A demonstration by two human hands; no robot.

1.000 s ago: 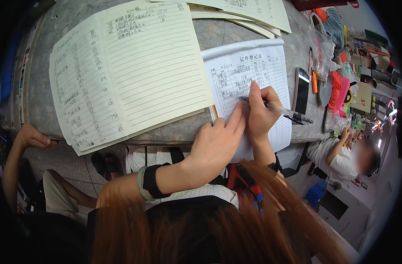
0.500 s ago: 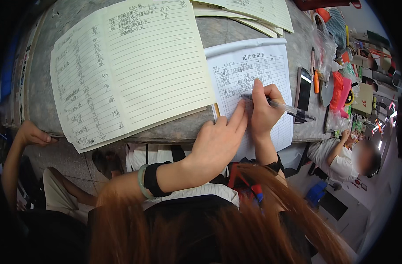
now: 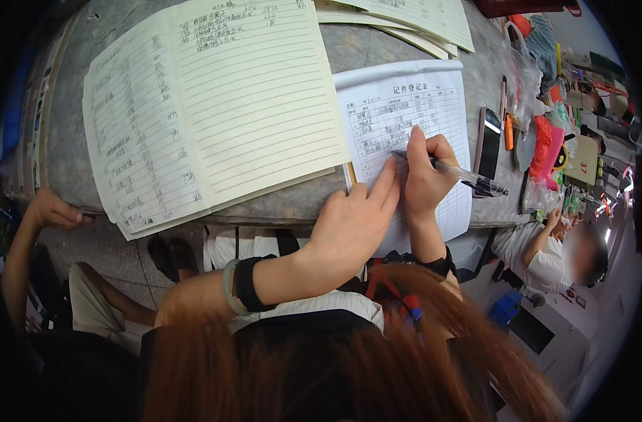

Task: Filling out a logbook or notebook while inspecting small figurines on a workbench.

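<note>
My right hand point(image 3: 428, 172) grips a clear-barrelled pen point(image 3: 470, 177), its tip down on a printed form point(image 3: 444, 204) with a table of handwritten rows. Flat on the form's left part, my left hand point(image 3: 352, 228) lies with fingers stretched out, fingertips close to the pen tip; nothing is in it. An open lined notebook point(image 3: 264, 119) lies to the left, its left page full of handwriting and its right page written only at the top. The notebook's right edge meets the form's left side.
A dark phone point(image 3: 487, 144) and an orange marker point(image 3: 509, 131) lie right of the form. More paper sheets point(image 3: 398, 28) are at the back. Another person's hand point(image 3: 57, 211) rests on the grey table's point(image 3: 293, 200) left edge. Plastic bags point(image 3: 525, 70) clutter the far right.
The view has shifted slightly, so the papers sit a little further right. Both hands keep nearly the same pose on the form, with the pen still on it.
</note>
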